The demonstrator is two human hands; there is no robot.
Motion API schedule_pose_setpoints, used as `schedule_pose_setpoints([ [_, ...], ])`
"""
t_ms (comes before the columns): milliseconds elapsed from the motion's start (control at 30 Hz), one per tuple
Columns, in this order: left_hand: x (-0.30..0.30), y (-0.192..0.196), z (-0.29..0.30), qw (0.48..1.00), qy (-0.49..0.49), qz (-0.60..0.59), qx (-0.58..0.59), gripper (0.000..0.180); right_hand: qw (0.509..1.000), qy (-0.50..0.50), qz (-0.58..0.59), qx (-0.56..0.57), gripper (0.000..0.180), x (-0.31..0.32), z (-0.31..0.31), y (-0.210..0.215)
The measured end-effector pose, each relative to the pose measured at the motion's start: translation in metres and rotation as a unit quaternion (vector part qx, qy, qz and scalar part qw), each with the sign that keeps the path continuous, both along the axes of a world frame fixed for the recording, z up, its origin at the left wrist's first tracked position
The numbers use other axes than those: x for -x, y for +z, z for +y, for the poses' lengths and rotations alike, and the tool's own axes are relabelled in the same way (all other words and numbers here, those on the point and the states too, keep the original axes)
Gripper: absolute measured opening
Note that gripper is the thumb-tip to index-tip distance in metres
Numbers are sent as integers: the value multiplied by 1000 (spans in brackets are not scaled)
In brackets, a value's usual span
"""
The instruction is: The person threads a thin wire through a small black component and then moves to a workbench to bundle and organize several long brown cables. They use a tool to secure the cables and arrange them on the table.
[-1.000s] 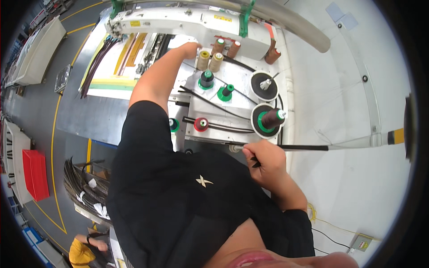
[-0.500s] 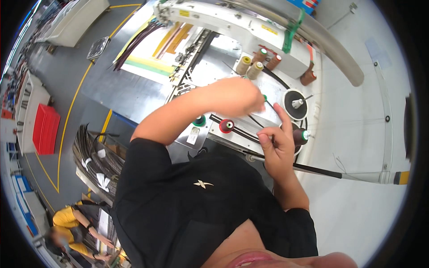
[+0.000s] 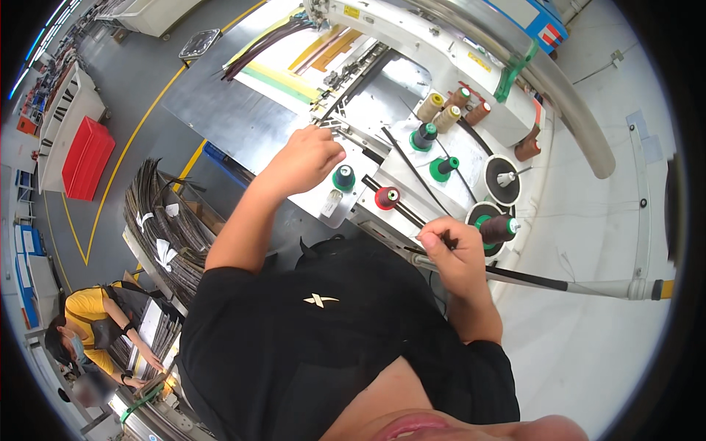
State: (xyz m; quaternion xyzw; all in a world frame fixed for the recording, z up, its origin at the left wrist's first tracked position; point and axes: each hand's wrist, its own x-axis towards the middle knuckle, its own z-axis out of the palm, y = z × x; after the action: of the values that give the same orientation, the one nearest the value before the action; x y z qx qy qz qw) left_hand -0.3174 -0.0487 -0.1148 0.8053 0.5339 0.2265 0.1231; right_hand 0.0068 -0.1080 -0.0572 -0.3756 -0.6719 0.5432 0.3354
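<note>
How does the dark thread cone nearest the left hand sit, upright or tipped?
Upright: the dark thread cone shows its pale top above its round green base.

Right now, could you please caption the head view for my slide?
Left hand near a dark thread cone, right hand near a brown cone, by a white machine.

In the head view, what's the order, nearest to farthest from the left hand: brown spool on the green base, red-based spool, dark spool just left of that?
From the left hand:
1. Dark spool, close on its right.
2. Red-based spool, farther right.
3. Brown spool, rightmost of the three.
</note>
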Motion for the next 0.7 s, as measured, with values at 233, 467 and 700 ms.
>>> schedule_pose_setpoints([
  [233, -72, 9, -35, 948, -174, -268, -14, 54, 989, 65, -129, -43, 10, 25, 0, 9],
  [467, -84, -21, -34, 839, -229, -464, 170, 12, 992, 21, -117, -51, 12, 9, 0, 15],
  [700, -70, -30, -30, 848, -115, -464, 229, 15, 995, -20, -95, -18, 14, -19, 0, 15],
])
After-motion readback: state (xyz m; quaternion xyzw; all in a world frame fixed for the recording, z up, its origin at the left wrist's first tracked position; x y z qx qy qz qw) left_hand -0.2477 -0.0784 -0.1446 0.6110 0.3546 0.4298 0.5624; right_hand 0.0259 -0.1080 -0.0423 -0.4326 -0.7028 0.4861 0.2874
